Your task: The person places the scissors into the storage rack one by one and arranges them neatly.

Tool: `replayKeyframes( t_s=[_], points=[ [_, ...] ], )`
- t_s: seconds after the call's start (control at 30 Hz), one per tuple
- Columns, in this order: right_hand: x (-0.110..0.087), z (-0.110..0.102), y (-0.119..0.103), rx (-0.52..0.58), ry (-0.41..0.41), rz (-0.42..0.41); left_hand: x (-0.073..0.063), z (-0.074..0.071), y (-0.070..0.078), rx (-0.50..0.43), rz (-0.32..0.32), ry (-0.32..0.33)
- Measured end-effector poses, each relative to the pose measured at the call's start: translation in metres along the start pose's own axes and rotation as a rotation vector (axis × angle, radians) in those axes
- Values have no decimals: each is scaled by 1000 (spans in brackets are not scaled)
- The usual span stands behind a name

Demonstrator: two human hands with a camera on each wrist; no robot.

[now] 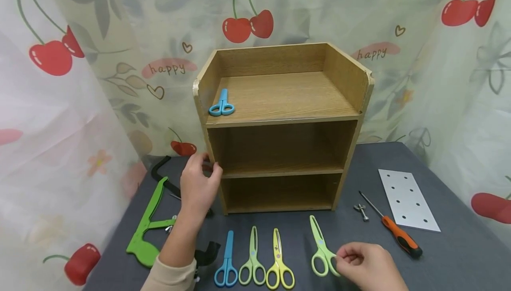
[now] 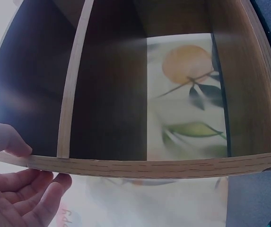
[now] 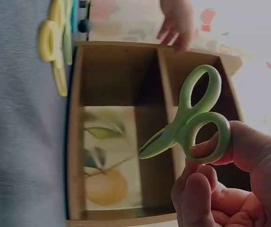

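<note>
A wooden shelf unit (image 1: 275, 98) with an open top tier and two compartments below stands on the table. My left hand (image 1: 199, 186) holds its left side board at the middle compartment, thumb (image 2: 12, 142) on the inner side and fingers outside. My right hand (image 1: 369, 262) pinches one handle loop of light-green scissors (image 3: 175, 127), raised in front of the shelf's right part, blades pointing up and away. Blue scissors (image 1: 223, 98) lie on the top tier at the left. Blue scissors (image 1: 228, 251), green scissors (image 1: 253, 249) and yellow scissors (image 1: 277, 249) lie side by side in front.
Left of the shelf lies a green-framed tool (image 1: 149, 213) with black parts, partly behind my left arm. At the right are a white perforated sheet (image 1: 407, 200), an orange-and-black screwdriver (image 1: 399, 235) and a small metal fitting (image 1: 362, 212). A printed curtain (image 1: 159, 25) hangs behind.
</note>
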State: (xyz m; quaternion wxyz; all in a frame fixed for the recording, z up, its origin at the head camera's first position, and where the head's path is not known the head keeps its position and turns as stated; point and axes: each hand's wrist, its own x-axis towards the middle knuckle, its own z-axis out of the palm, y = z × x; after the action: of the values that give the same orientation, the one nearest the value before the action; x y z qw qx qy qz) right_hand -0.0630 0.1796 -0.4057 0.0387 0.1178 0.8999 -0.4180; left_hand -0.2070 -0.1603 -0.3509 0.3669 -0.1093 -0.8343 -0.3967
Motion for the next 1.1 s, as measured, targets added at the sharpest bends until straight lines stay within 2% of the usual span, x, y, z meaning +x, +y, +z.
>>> replayKeyframes(
  t_s=[0.33,0.4,0.67,0.87,1.1],
  points=[
    [-20,-29,-21,-28,39,-30,0,-1,1,8,-3,-1],
    [-24,-35,-24,-23,59,-57,0,-1,1,10,-5,0],
    [-36,-52,-35,3,183,-254,0,-1,0,17,-12,2],
    [-36,-64,-46,57,193,-282,1,-2,0,17,-24,-10],
    [-40,-82,-62,53,223,-320,1,-2,1,14,-26,-14]
  ],
)
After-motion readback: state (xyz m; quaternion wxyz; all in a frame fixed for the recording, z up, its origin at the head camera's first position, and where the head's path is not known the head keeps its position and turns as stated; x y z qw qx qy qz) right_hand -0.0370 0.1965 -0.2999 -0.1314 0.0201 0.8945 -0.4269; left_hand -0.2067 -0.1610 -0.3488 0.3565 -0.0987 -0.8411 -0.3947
